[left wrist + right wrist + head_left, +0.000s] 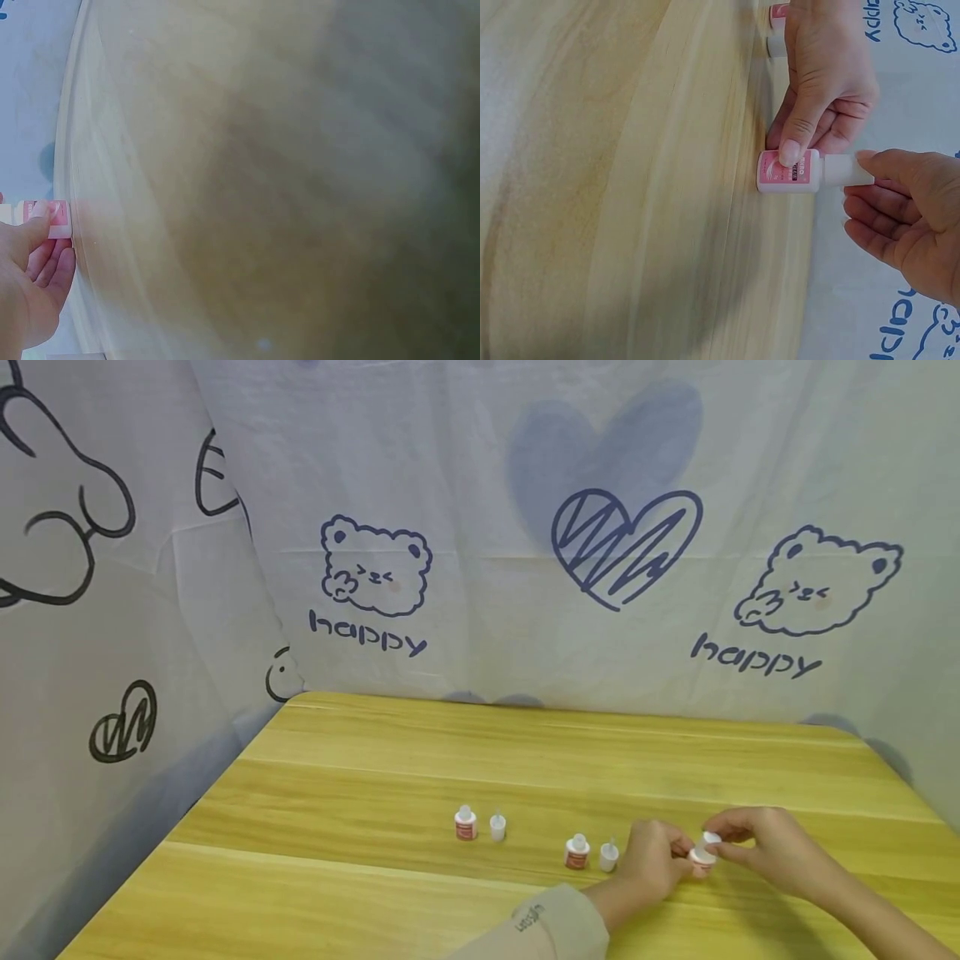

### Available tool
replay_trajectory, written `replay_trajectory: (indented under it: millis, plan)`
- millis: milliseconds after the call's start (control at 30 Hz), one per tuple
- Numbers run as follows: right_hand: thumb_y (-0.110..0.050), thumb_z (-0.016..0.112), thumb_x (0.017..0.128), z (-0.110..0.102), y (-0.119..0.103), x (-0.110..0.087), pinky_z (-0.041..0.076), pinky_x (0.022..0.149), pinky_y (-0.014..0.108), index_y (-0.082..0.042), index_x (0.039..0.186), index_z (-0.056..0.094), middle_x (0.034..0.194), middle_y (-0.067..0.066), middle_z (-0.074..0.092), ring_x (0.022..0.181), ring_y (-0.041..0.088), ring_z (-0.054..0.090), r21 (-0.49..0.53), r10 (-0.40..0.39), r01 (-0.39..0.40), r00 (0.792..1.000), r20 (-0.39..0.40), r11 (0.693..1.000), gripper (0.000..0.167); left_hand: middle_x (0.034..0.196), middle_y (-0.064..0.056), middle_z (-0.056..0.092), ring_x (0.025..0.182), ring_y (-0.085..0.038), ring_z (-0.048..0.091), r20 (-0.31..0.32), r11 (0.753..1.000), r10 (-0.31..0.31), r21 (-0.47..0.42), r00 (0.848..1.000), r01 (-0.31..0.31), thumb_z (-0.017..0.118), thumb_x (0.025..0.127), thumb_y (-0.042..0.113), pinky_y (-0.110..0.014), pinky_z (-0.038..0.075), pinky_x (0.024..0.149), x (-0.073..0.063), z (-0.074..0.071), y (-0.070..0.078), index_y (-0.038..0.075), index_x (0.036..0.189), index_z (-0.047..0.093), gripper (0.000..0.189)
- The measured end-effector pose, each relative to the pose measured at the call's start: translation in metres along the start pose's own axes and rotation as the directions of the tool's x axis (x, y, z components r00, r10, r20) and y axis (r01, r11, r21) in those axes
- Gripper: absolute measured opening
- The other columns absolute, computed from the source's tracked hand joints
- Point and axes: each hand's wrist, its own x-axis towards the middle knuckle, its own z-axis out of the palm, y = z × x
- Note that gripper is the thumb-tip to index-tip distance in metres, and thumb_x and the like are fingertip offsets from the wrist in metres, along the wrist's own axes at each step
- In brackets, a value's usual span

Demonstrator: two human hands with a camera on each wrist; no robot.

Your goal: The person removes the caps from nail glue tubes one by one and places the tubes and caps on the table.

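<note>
My left hand (649, 863) holds a small white bottle with a pink label (804, 180), standing upright on the table at the right. Its white cap (846, 171) is pinched between thumb and fingers of my right hand (776, 850), and in the right wrist view it sits on or right against the bottle's neck. Left of my hands stands an uncapped pink-labelled bottle (577, 853), with an upturned white cap (609, 857) beside it. Farther left are a second uncapped bottle (466, 824) and its upturned cap (498, 827). A thin stem rises from each upturned cap.
The wood-grain table (337, 777) reaches back to a white cloth (480, 510) printed with bears and hearts. More printed cloth (67, 652) hangs along the left side.
</note>
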Motion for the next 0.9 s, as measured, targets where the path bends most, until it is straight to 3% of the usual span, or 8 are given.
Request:
replay_trajectory:
  millis: [400, 733, 900]
  plan:
    - [-0.003, 0.072, 0.075, -0.0011, 0.0023, 0.0017, 0.054, 0.062, 0.025, 0.002, 0.089, 0.069, 0.084, 0.007, 0.071, 0.072, -0.009, 0.055, 0.025, -0.037, 0.037, 0.999, 0.017, 0.999, 0.015, 0.068, 0.003, 0.071, 0.056, 0.006, 0.055, 0.000, 0.999, -0.035, -0.007, 0.999, 0.035, 0.078, 0.072, 0.008, -0.005, 0.043, 0.052, 0.0005, -0.0002, 0.0020, 0.008, 0.077, 0.074, 0.007]
    - [-0.012, 0.074, 0.076, -0.0002, -0.0014, 0.0025, 0.051, 0.060, 0.020, -0.003, 0.086, 0.070, 0.078, 0.002, 0.071, 0.067, -0.005, 0.057, 0.004, 0.083, -0.083, 0.997, 0.003, 0.997, 0.014, 0.068, 0.005, 0.072, 0.056, 0.010, 0.054, -0.021, 1.000, -0.016, 0.004, 1.000, 0.016, 0.079, 0.071, 0.010, -0.004, 0.042, 0.051, -0.0003, -0.0003, 0.0017, 0.009, 0.074, 0.074, 0.005]
    - [-0.014, 0.073, 0.077, -0.0008, -0.0028, 0.0018, 0.050, 0.057, 0.018, -0.007, 0.082, 0.070, 0.075, -0.002, 0.069, 0.065, -0.004, 0.057, 0.025, 0.101, -0.101, 0.995, 0.023, 0.995, 0.009, 0.069, 0.004, 0.071, 0.056, 0.009, 0.053, -0.020, 1.000, -0.021, 0.010, 1.000, 0.021, 0.079, 0.072, 0.008, -0.004, 0.042, 0.051, 0.0002, -0.0002, 0.0021, 0.009, 0.075, 0.074, 0.005]
